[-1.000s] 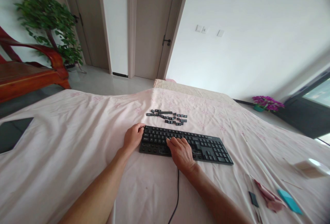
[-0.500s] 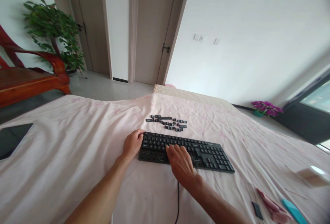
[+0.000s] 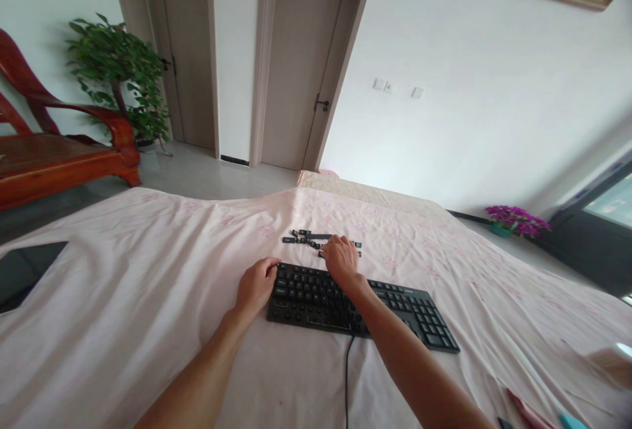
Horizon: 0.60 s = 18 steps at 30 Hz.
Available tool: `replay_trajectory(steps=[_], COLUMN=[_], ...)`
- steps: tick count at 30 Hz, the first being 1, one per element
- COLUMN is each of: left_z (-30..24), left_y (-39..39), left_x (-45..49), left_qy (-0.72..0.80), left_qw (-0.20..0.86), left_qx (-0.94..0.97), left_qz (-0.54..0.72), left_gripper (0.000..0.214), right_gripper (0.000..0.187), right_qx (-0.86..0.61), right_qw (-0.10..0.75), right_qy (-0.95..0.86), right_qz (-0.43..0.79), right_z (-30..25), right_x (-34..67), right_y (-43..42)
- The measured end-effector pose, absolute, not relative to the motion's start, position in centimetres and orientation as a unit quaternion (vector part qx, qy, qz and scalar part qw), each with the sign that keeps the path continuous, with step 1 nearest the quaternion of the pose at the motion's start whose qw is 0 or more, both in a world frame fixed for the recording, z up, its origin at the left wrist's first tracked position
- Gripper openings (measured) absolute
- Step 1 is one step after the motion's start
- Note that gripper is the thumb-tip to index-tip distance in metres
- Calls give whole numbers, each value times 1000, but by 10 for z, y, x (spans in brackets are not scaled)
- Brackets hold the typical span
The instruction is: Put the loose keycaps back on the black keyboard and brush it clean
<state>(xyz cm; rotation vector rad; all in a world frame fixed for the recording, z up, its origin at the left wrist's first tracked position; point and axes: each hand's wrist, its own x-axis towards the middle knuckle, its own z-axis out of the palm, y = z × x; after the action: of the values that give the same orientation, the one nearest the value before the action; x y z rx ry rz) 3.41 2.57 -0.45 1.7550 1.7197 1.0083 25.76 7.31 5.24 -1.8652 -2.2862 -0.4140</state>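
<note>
A black keyboard (image 3: pixel 395 304) lies on a pink sheet (image 3: pixel 123 297), its cable running toward me. My left hand (image 3: pixel 255 286) grips the keyboard's left end, fingers curled over the far corner. My right hand (image 3: pixel 340 257) reaches past the keyboard's far edge and rests, fingers bent, on a scatter of several loose black keycaps (image 3: pixel 301 239). What its fingertips hold, if anything, is hidden.
A dark tablet (image 3: pixel 24 271) lies at the sheet's left edge. A red wooden chair (image 3: pixel 59 152) and a green plant (image 3: pixel 121 74) stand at left by two doors. Purple flowers (image 3: pixel 516 218) sit on the floor at right. Small items lie at the lower right corner.
My right hand left the keyboard's keys and moved forward onto the loose keycaps. My left hand stayed on the keyboard's left end. The camera tilted up a little.
</note>
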Motion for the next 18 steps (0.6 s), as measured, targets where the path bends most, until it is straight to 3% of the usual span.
replay_trajectory(steps=[11,18], left_z=[-4,-5], left_y=[25,25], left_x=[35,35], left_qy=[631,627], left_qw=[241,233], left_qx=[639,648], left_qz=[368,363], left_gripper=[29,28], right_gripper=[17,17], right_qx=[-610,-611], right_qw=[32,80], right_qy=[-779,-777], right_qz=[-138,-131], right_z=[40,57], right_x=[249,256], right_y=[93,76])
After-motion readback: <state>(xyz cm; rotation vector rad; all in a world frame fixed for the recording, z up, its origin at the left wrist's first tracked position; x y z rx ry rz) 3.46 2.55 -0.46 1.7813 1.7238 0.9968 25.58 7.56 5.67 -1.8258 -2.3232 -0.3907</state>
